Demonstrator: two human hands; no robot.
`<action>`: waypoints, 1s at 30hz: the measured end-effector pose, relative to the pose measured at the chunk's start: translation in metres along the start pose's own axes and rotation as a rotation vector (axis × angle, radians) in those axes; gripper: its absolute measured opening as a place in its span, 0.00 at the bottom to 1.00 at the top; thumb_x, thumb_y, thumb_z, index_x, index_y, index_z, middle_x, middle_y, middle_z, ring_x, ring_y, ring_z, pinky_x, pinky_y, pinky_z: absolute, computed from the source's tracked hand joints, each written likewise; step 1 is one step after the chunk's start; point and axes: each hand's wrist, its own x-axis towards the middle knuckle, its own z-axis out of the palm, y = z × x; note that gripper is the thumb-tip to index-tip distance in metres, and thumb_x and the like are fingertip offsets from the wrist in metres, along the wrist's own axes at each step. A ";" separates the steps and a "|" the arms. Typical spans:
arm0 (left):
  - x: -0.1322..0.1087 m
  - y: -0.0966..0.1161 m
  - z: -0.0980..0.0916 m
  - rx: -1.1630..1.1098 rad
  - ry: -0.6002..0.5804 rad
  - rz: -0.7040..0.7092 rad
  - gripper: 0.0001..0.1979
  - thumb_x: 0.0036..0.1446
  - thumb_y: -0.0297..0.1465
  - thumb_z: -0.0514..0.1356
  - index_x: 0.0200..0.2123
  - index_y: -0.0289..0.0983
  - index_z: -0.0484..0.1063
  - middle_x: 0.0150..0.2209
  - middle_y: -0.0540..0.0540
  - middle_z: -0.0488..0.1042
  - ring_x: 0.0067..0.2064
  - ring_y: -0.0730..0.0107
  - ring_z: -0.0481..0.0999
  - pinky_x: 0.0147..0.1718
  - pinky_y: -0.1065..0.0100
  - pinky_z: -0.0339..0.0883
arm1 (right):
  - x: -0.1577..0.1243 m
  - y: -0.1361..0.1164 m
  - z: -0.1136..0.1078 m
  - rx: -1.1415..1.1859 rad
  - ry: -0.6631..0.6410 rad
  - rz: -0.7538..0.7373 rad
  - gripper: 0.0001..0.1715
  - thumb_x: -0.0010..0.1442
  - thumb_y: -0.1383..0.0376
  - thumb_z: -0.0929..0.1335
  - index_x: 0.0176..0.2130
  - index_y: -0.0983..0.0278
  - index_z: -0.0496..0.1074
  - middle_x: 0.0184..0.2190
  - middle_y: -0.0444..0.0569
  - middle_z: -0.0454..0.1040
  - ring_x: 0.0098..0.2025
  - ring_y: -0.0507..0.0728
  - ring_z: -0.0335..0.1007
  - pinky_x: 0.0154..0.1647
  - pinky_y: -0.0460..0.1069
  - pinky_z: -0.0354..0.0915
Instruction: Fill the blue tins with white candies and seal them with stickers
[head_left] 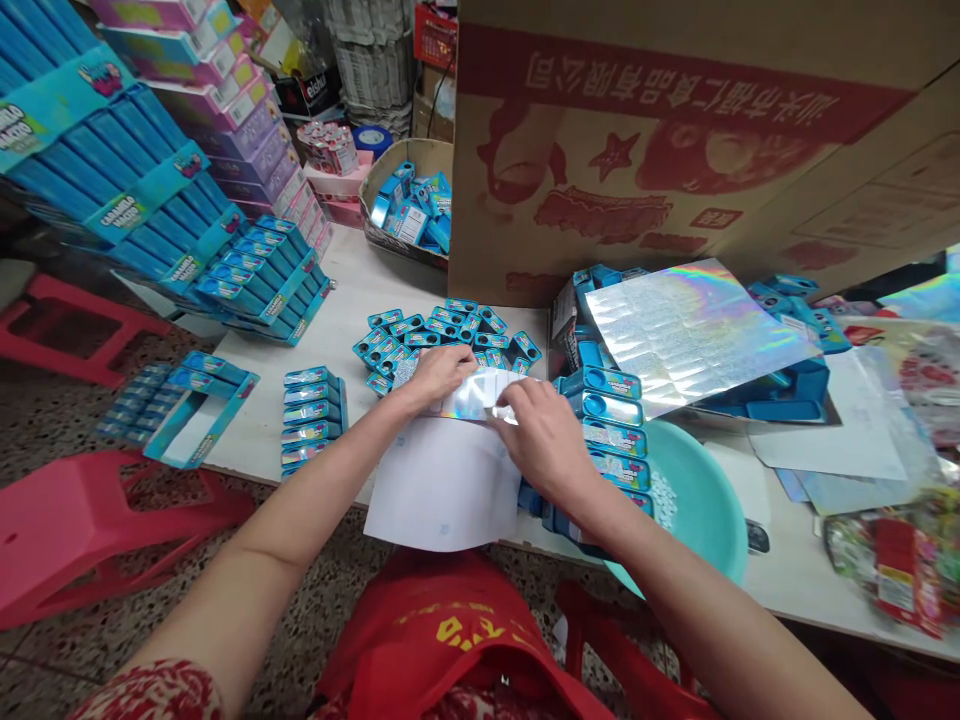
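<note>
A shiny holographic sheet (471, 397), which looks like a sheet of stickers, lies in front of me. Its white backing paper (442, 490) hangs over the table edge. My left hand (444, 374) is closed on the sheet's upper left part, fingertips bent down on it. At the sheet's right part, my right hand (546, 440) pinches a small silver strip (499, 413) that looks like a sticker. Just beyond the hands lies a heap of small blue tins (442, 325). Blue tins with silvery tops (615, 438) stand in a row beside my right hand, partly behind my forearm.
Another row of tins (309, 415) stands left. A turquoise basin (712, 500) with small white pieces sits right. A holographic sheet (697, 330) covers an open box of tins. A big carton (600, 170) rises behind; stacked display boxes (150, 190) and a red stool (90, 540) are left.
</note>
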 end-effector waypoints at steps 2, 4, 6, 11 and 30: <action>0.001 -0.005 0.005 0.031 -0.013 -0.009 0.13 0.57 0.33 0.51 0.33 0.37 0.75 0.35 0.46 0.77 0.38 0.64 0.72 0.42 0.64 0.60 | -0.008 0.007 -0.017 0.152 0.116 0.040 0.04 0.60 0.65 0.66 0.34 0.63 0.69 0.33 0.51 0.75 0.37 0.59 0.69 0.37 0.51 0.62; -0.001 -0.006 0.006 0.044 -0.005 -0.018 0.12 0.58 0.33 0.52 0.33 0.38 0.75 0.37 0.45 0.77 0.42 0.61 0.72 0.47 0.61 0.58 | -0.015 0.015 -0.032 0.326 0.218 0.105 0.06 0.60 0.64 0.66 0.31 0.62 0.67 0.28 0.46 0.74 0.32 0.55 0.68 0.34 0.49 0.61; -0.007 0.003 0.004 -0.007 0.083 -0.015 0.11 0.57 0.34 0.54 0.36 0.38 0.75 0.43 0.43 0.75 0.49 0.57 0.69 0.51 0.57 0.56 | -0.021 0.024 -0.044 0.474 0.270 0.175 0.08 0.60 0.63 0.67 0.29 0.62 0.66 0.26 0.44 0.73 0.29 0.53 0.68 0.33 0.48 0.62; -0.031 0.065 -0.004 -0.673 -0.025 0.243 0.21 0.56 0.40 0.57 0.51 0.37 0.67 0.51 0.40 0.70 0.52 0.61 0.68 0.49 0.61 0.62 | -0.028 0.044 -0.055 0.643 0.365 0.285 0.10 0.56 0.60 0.69 0.27 0.62 0.67 0.23 0.42 0.73 0.27 0.52 0.68 0.31 0.47 0.63; -0.008 0.117 0.046 -0.550 -0.127 0.228 0.04 0.54 0.27 0.50 0.34 0.39 0.59 0.25 0.54 0.62 0.29 0.72 0.63 0.30 0.69 0.56 | -0.041 0.099 0.004 0.628 0.633 0.651 0.07 0.49 0.63 0.69 0.27 0.65 0.74 0.35 0.52 0.67 0.42 0.59 0.65 0.47 0.57 0.62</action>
